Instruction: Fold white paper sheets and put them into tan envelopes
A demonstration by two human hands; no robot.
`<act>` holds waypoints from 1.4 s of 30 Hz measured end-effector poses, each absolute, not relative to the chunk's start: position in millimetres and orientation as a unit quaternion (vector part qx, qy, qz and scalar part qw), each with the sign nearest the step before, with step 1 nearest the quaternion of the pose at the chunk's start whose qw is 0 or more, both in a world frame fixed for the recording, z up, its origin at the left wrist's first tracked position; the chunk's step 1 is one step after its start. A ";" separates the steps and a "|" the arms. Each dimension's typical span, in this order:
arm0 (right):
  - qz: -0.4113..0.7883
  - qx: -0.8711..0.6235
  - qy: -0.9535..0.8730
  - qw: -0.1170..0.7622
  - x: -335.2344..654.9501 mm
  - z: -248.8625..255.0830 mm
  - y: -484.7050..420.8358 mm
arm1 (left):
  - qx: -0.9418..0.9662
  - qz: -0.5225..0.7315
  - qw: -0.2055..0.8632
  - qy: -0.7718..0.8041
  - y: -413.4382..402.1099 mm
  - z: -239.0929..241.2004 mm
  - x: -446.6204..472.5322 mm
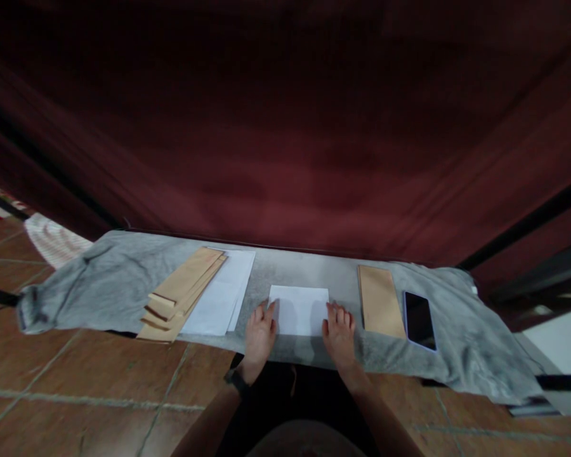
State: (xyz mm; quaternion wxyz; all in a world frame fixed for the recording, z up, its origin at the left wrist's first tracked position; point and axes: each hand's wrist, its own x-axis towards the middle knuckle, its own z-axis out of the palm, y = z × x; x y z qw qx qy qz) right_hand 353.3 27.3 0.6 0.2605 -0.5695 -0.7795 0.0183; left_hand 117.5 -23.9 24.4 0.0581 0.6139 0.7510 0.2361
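A white sheet of paper (301, 311), seemingly folded, lies flat on the grey cloth in front of me. At its left edge is my left hand (260, 331), wearing a dark wristband; the index fingertip and thumb touch the paper and stand apart, the other fingers bent. My right hand (339, 330) mirrors it at the right edge, thumb and index finger apart against the paper. Both palms face down and neither hand lifts the sheet. Left of it lie larger white sheets (214, 304), partly under a fanned stack of brown envelopes (188, 279).
Right of my hands lies a brown envelope (380, 301), perhaps more than one, with a dark-screened phone (419, 320) beside it. The grey cloth (109, 279) drapes over the narrow surface's edges. A dark red panel (285, 190) rises behind. Tiled floor (99, 406) shows in front.
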 end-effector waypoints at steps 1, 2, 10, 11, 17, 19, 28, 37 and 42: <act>0.025 -0.553 -0.786 0.275 345.5 1.2 26.7 | 0.637 0.229 0.037 0.735 -21.9 22.9 125.0; 0.037 -0.531 -0.796 0.289 336.1 1.5 25.9 | 0.661 0.224 0.025 0.715 -19.2 20.6 133.3; 0.058 -0.457 -0.850 0.255 295.3 -2.1 17.6 | 0.747 0.117 0.011 0.655 -1.5 -3.4 169.2; 0.050 -0.458 -0.855 0.241 299.3 -2.7 17.5 | 0.750 0.111 0.006 0.652 -2.2 -3.6 167.4; -0.003 -0.481 -0.854 0.199 328.3 -9.1 21.2 | 0.735 0.133 -0.036 0.664 -9.1 0.8 150.2; -0.013 -0.488 -0.849 0.203 336.9 -12.0 21.9 | 0.721 0.140 -0.048 0.677 -11.0 0.4 142.6; -0.040 -0.493 -0.842 0.215 357.7 -12.2 18.9 | 0.655 0.166 -0.067 0.734 -12.1 -2.6 134.1; -0.023 -0.505 -0.835 0.218 353.0 -7.7 16.8 | 0.790 0.146 -0.009 0.596 22.5 -1.6 181.3; -0.020 -0.513 -0.827 0.229 351.5 -8.8 18.1 | 0.789 0.143 -0.013 0.597 46.1 -4.1 163.2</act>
